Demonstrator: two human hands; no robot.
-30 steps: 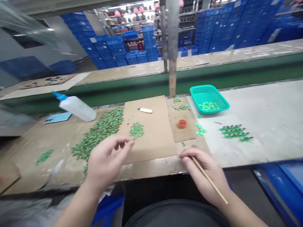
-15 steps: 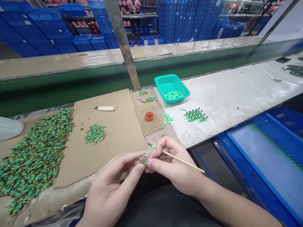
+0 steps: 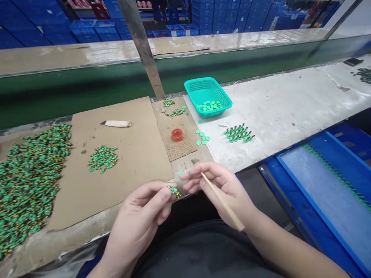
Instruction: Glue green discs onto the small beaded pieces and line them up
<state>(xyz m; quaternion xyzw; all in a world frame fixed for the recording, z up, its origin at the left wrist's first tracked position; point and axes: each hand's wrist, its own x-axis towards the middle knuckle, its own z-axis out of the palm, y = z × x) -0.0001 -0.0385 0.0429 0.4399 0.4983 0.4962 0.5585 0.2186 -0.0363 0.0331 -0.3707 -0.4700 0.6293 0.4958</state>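
My left hand (image 3: 142, 218) pinches a tiny green and yellow figurine (image 3: 174, 191) between thumb and fingertips. In my right hand (image 3: 226, 189) lies a thin wooden stick (image 3: 224, 204), perhaps a small paintbrush, its dark end pointing away from me. The right fingertips are just apart from the figurine. Close beyond them sits a single green disc (image 3: 181, 173) on the table. A small red cup (image 3: 177, 134) stands on the cardboard ahead, with several loose green discs (image 3: 203, 138) to its right.
A turquoise basket (image 3: 208, 114) holds more discs. To its front right, figurines stand on discs in a group (image 3: 239, 133). At left are a large heap of figurines (image 3: 34, 173), a smaller pile (image 3: 102, 159) and a wrapped, dark-tipped tool (image 3: 117, 123). A blue tray (image 3: 324, 181) sits lower right.
My hands have drawn apart; the right fingers have let go of the figurine, which stays in my left hand. The stick has swung round in my right hand. The view has tilted down.
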